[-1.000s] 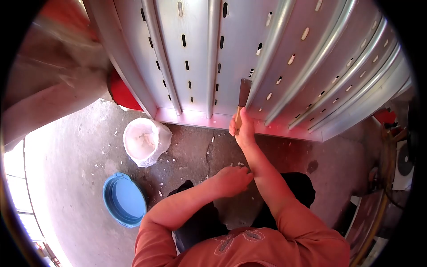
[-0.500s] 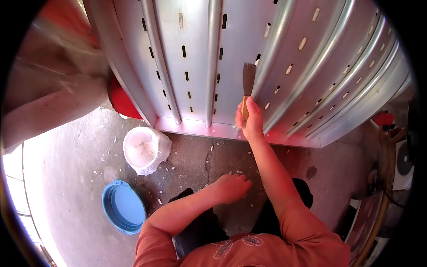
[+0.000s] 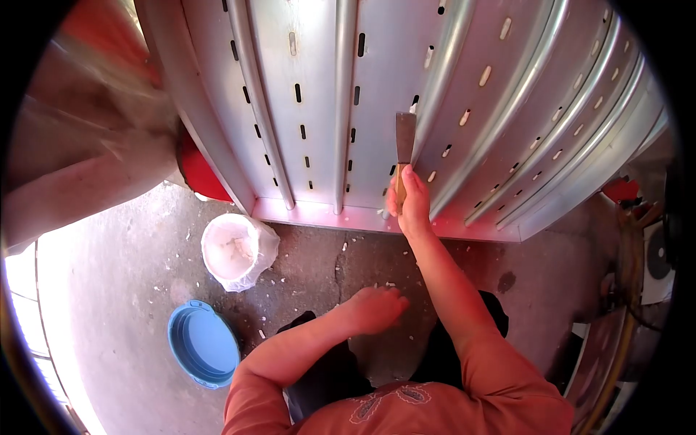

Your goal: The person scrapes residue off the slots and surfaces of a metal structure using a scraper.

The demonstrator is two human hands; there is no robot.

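My right hand (image 3: 412, 201) is closed around the wooden handle of a scraper (image 3: 405, 138), its flat metal blade pointing up. The blade is in front of a curved metal panel (image 3: 319, 43) with raised ribs and rows of slots. White material fills several slots, while others look dark. One white-filled slot (image 3: 413, 109) lies just beside the blade's tip; I cannot tell whether they touch. Lower down, my left hand (image 3: 375, 309) hovers or rests near my knees with its fingers curled in. The inside of that hand is hidden.
A white bucket lined with clear plastic (image 3: 230, 250) stands on the concrete floor (image 3: 130, 290), left of centre. Closer to me is a round blue basin (image 3: 203, 344). White bits are scattered over the floor. A red object (image 3: 203, 174) sits by the panel's left edge.
The whole view has shifted slightly, so the panel, bucket and basin appear a little lower. My right hand and the scraper stay near the same slot; my left hand has barely moved.
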